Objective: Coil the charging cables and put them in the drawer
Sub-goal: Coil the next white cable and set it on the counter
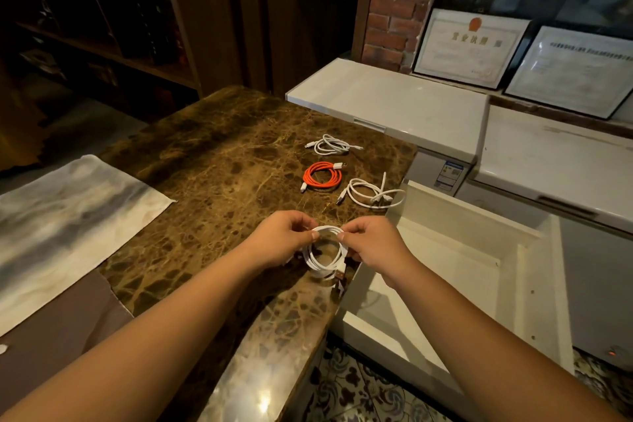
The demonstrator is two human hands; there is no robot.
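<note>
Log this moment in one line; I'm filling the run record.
both hands pinch white coil | three cables on counter | drawer open

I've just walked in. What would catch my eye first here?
Probably the two hands, left hand and right hand, pinching a coiled white cable at the marble counter's near edge. Next, the bright orange cable farther back, between two white ones, and the open white drawer at right.
</note>
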